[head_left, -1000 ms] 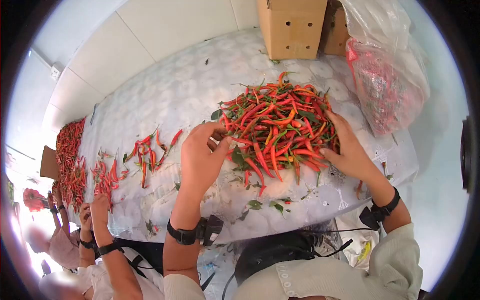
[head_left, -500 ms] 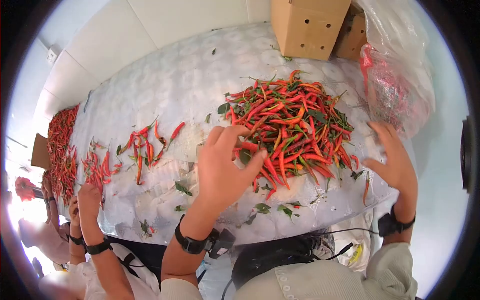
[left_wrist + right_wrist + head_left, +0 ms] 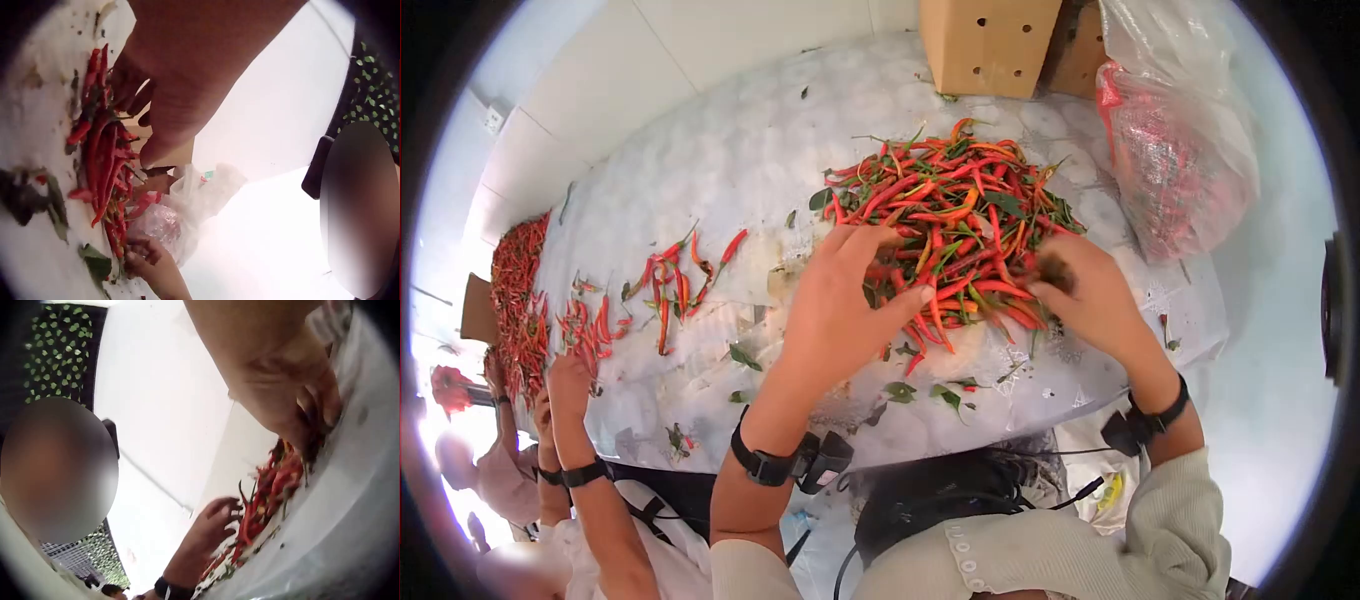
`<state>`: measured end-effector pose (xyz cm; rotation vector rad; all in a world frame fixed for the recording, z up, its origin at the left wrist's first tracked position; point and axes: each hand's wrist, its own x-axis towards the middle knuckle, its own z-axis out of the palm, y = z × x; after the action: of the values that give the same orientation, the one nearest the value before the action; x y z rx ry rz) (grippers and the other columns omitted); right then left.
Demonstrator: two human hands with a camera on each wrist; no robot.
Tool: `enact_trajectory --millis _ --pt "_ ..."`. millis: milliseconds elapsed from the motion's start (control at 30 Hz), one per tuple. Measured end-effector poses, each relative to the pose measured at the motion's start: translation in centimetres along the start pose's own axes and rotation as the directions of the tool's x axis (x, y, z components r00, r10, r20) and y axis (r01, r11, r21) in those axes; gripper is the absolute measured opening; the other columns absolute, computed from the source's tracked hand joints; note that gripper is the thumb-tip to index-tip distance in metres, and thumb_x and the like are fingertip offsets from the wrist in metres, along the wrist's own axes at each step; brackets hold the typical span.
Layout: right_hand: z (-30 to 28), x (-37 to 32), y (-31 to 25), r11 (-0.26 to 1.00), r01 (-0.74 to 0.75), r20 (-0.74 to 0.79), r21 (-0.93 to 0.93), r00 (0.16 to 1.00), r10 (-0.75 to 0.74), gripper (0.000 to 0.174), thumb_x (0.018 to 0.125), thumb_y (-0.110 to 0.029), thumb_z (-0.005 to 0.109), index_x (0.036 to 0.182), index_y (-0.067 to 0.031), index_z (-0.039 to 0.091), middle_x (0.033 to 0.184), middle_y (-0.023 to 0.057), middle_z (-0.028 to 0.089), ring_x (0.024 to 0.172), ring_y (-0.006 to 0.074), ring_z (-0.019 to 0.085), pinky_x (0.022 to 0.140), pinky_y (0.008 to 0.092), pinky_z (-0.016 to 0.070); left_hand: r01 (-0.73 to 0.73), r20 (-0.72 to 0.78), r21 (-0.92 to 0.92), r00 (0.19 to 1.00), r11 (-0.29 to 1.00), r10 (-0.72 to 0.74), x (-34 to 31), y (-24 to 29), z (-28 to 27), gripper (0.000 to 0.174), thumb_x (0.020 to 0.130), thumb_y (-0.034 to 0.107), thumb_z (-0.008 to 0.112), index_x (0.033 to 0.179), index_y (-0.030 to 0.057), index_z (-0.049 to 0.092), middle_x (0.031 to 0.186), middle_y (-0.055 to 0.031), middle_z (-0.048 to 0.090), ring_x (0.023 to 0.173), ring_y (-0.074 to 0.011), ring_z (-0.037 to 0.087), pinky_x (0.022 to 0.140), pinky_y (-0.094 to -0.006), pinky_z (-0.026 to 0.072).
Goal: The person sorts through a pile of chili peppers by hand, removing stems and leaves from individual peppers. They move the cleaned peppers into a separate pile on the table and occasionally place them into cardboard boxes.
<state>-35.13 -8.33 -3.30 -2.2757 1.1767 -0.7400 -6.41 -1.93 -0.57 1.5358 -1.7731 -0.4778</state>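
A heap of red and orange chillies [image 3: 945, 215] with green stems and leaves lies on a sheet-covered table. My left hand [image 3: 840, 300] is at the heap's left front side, thumb and fingers apart and bent toward the chillies; whether it holds one cannot be made out. At the right edge of the heap, my right hand [image 3: 1090, 295] has its fingers bent in among the chillies, blurred, their tips partly hidden. In the right wrist view that right hand [image 3: 287, 394] reaches down onto the chillies [image 3: 275, 478].
Smaller groups of chillies [image 3: 670, 285] lie to the left, with a long pile [image 3: 520, 300] at the far left beside other people's hands [image 3: 568, 390]. Cardboard boxes [image 3: 990, 50] and a plastic bag of red contents [image 3: 1175, 160] stand at the back right. Loose leaves [image 3: 900, 392] lie in front.
My right hand has moved left from beside the heap back onto its right edge, its fingers now bent. My left hand remains at the left front of the heap. The head view has shifted slightly.
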Motion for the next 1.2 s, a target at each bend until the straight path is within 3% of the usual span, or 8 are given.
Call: enact_trajectory --millis 233,367,467,600,733,833,933,1200 --pt "1.8 5.5 -5.8 0.961 0.241 -0.07 -0.134 0.965 -0.251 0.019 0.075 -0.008 0.071 0.091 -0.0046 0.061 0.092 0.0131 0.06 0.091 0.0347 0.06 0.079 0.0432 0.0489 -0.055 0.047 0.111 0.998 0.992 0.05 1.1 0.2 -0.2 0.043 0.073 0.019 0.081 0.108 0.0009 0.065 0.103 -0.0144 0.063 0.094 -0.0302 0.062 0.083 -0.0389 0.0504" --pt "2.9 5.9 -6.2 0.927 0.37 0.085 -0.055 0.927 -0.365 0.025 0.072 -0.015 0.076 0.089 -0.0042 0.062 0.093 0.0132 0.058 0.092 0.0345 0.058 0.08 0.0434 0.0483 -0.122 0.172 0.19 0.981 0.974 0.089 1.5 -0.5 0.8 0.041 0.073 0.018 0.08 0.106 0.0003 0.065 0.104 -0.0156 0.063 0.093 -0.0323 0.061 0.084 -0.039 0.0502" --pt "3.3 5.6 -5.5 0.913 0.407 0.168 -0.034 0.903 -0.396 0.041 0.064 -0.023 0.084 0.096 -0.0062 0.066 0.096 0.0099 0.06 0.099 0.0325 0.056 0.088 0.0429 0.0454 -0.069 0.16 0.1 0.986 0.993 0.052 1.6 -1.9 0.4 0.033 0.079 0.015 0.077 0.105 -0.0002 0.065 0.101 -0.0128 0.064 0.094 -0.0259 0.063 0.084 -0.0357 0.0504" --pt "2.6 5.0 -5.2 0.897 0.427 0.283 -0.116 0.88 -0.382 0.054 0.058 -0.027 0.087 0.104 -0.0076 0.067 0.103 0.0086 0.061 0.105 0.0307 0.055 0.095 0.0428 0.0423 0.249 0.174 -0.154 0.959 0.956 -0.222 1.4 -3.3 -1.0 0.015 0.09 0.006 0.066 0.103 0.0013 0.062 0.1 -0.005 0.067 0.093 -0.0101 0.06 0.081 -0.0269 0.0497" --pt "2.8 4.5 -5.6 0.905 0.383 0.261 -0.185 0.907 -0.33 0.056 0.057 -0.026 0.087 0.105 -0.0076 0.066 0.104 0.0082 0.061 0.108 0.0291 0.054 0.095 0.0436 0.0414 0.2 0.107 -0.584 0.98 0.787 -0.17 1.4 -3.4 -1.6 0.016 0.094 -0.001 0.057 0.11 -0.0001 0.053 0.105 -0.0071 0.064 0.096 -0.0112 0.061 0.078 -0.0282 0.0538" --pt "2.8 4.2 -6.9 0.863 0.406 0.133 -0.301 0.914 -0.383 0.052 0.058 -0.022 0.086 0.103 -0.0072 0.065 0.099 0.0078 0.06 0.106 0.0289 0.055 0.095 0.0442 0.0417 0.19 0.024 -0.651 0.973 0.735 -0.231 1.1 -3.2 -1.9 0.019 0.096 0.0 0.055 0.115 0.0 0.053 0.105 -0.0066 0.063 0.095 -0.0109 0.06 0.082 -0.0268 0.0512" --pt "3.7 3.9 -6.9 0.82 0.469 0.137 -0.327 0.882 -0.45 0.038 0.061 -0.016 0.077 0.095 -0.0054 0.064 0.092 0.0059 0.058 0.098 0.0276 0.055 0.09 0.0434 0.0426 0.107 -0.106 -0.674 0.965 0.731 -0.239 1.3 -3.2 -1.5 0.023 0.097 0.007 0.056 0.119 0.0027 0.055 0.102 -0.0072 0.067 0.087 -0.0112 0.062 0.069 -0.0251 0.0482" --pt "4.5 4.1 -6.9 0.839 0.431 0.044 -0.333 0.896 -0.443 0.038 0.066 -0.007 0.069 0.103 -0.005 0.064 0.093 0.006 0.063 0.094 0.0264 0.057 0.086 0.0427 0.0428 0.009 -0.186 -0.556 0.973 0.831 -0.135 0.7 -3.1 -1.7 0.025 0.101 0.016 0.056 0.122 0.0028 0.057 0.105 -0.007 0.067 0.092 -0.0136 0.064 0.074 -0.0272 0.0497"
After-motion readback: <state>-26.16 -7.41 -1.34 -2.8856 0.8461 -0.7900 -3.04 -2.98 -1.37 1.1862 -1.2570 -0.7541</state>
